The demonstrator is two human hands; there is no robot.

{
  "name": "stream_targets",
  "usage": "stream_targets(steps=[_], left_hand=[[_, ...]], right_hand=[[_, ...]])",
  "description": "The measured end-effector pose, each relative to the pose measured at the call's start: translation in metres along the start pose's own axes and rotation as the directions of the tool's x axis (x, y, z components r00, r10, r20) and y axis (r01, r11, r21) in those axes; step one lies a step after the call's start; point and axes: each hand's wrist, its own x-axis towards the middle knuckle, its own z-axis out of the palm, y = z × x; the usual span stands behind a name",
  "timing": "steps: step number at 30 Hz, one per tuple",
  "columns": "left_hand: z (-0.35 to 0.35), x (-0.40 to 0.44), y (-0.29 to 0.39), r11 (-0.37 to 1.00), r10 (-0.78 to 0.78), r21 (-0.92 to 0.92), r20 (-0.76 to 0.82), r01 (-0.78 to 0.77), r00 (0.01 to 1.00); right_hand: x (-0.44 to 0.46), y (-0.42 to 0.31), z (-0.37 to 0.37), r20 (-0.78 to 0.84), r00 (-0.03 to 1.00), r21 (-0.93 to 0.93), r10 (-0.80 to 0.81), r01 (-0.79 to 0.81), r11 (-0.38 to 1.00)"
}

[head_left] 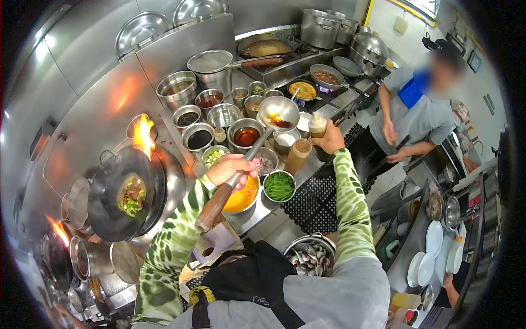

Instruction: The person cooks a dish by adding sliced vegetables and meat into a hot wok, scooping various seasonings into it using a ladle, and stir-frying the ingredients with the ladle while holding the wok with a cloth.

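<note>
My left hand [231, 168] is closed around the shaft of a wok ladle [253, 147], whose wooden end points back toward me. Dark brown sauce lies in the ladle's bowl, which hangs over several metal pots of seasonings. My right hand [330, 138] grips a squeeze bottle [317, 125] with a pale top, just right of the ladle bowl. Close below that hand stands a second squeeze bottle [298, 156] with tan contents. Chopped green herbs [279, 186] and an orange-yellow liquid [241, 196] fill containers nearest me.
At left, a black wok [104, 186] holds meat and green vegetables, with a flame [143, 137] at its rim. Pans [327, 77] sit on burners at the back. A co-worker [411, 115] stands at right. White plates [422, 268] lie on the right counter.
</note>
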Motion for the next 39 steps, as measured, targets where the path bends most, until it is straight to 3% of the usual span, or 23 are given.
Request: stream_targets(steps=[3,5,7,9,11,13,14,15,16,17,18,19,21,23,24,29,31,33,35,37,39], left_hand=[[-0.006,-0.018,-0.005,0.998,0.053,-0.036,-0.039,-0.054,0.998],[-0.008,-0.038,-0.008,0.994,0.084,-0.066,-0.088,-0.09,0.993],[-0.01,-0.063,-0.007,0.985,0.124,-0.102,-0.153,-0.14,0.98],[-0.018,-0.087,-0.009,0.98,0.152,-0.099,-0.195,-0.173,0.969],[-0.024,-0.107,-0.014,0.969,0.15,-0.15,-0.273,-0.196,0.95],[-0.031,-0.123,-0.021,0.959,0.162,-0.163,-0.349,-0.23,0.923],[-0.036,-0.129,-0.025,0.955,0.166,-0.169,-0.377,-0.244,0.911],[-0.04,-0.134,-0.028,0.951,0.173,-0.17,-0.4,-0.259,0.9],[-0.046,-0.139,-0.031,0.948,0.174,-0.168,-0.433,-0.269,0.884],[-0.053,-0.144,-0.037,0.946,0.19,-0.154,-0.451,-0.285,0.872],[-0.058,-0.147,-0.042,0.943,0.188,-0.157,-0.475,-0.293,0.859],[-0.059,-0.152,-0.045,0.939,0.186,-0.163,-0.501,-0.303,0.845],[-0.057,-0.162,-0.045,0.942,0.177,-0.152,-0.526,-0.298,0.832],[-0.056,-0.171,-0.049,0.934,0.149,-0.193,-0.554,-0.3,0.819],[-0.059,-0.174,-0.054,0.93,0.141,-0.207,-0.564,-0.305,0.814],[-0.066,-0.189,-0.07,0.95,0.168,-0.116,-0.592,-0.29,0.788],[-0.069,-0.193,-0.074,0.95,0.167,-0.112,-0.609,-0.292,0.775],[-0.071,-0.193,-0.076,0.953,0.134,-0.13,-0.626,-0.272,0.768],[-0.077,-0.19,-0.079,0.957,0.125,-0.127,-0.63,-0.261,0.767],[-0.075,-0.187,-0.078,0.944,0.133,-0.16,-0.617,-0.29,0.775],[-0.078,-0.183,-0.082,0.945,0.155,-0.138,-0.61,-0.296,0.777]], right_hand=[[-0.015,0.029,0.057,-0.153,0.976,0.22,0.152,-0.116,0.968],[-0.026,0.03,0.079,-0.164,0.939,0.364,0.302,-0.227,0.903],[-0.032,0.042,0.102,-0.274,0.916,0.346,0.292,-0.19,0.919],[-0.034,0.065,0.118,-0.226,0.923,0.681,0.311,-0.078,0.728],[-0.049,0.003,0.082,-0.658,0.718,0.347,0.227,0.022,0.938],[-0.055,-0.071,0.063,-0.741,0.609,0.437,0.282,0.119,0.891],[-0.059,-0.125,0.058,-0.526,0.731,0.738,0.436,0.138,0.66],[-0.05,-0.138,0.074,-0.543,0.817,0.575,0.194,0.194,0.795],[-0.04,-0.166,0.085,-0.4,0.913,0.63,0.077,0.213,0.747],[-0.016,-0.167,0.129,-0.338,0.936,0.597,-0.099,0.294,0.746],[0.001,-0.182,0.151,-0.085,0.987,0.618,-0.138,0.161,0.769],[0.028,-0.18,0.201,-0.103,0.96,0.502,-0.26,0.276,0.82],[0.048,-0.209,0.22,0.161,0.971,0.309,-0.18,0.124,0.943],[0.064,-0.223,0.244,0.194,0.962,0.174,-0.192,0.158,0.972],[0.074,-0.226,0.255,0.347,0.921,0.174,-0.179,0.124,0.977],[0.085,-0.22,0.283,0.277,0.939,0.162,-0.204,0.163,0.973],[0.084,-0.225,0.262,0.004,0.954,0.243,-0.301,0.291,0.925],[0.082,-0.255,0.204,-0.061,0.961,0.368,-0.271,0.274,0.888],[0.076,-0.276,0.159,-0.252,0.928,0.43,-0.273,0.361,0.828],[0.088,-0.274,0.187,-0.378,0.881,0.54,-0.284,0.459,0.706],[0.073,-0.279,0.193,-0.105,0.933,0.738,-0.345,0.306,0.602]])
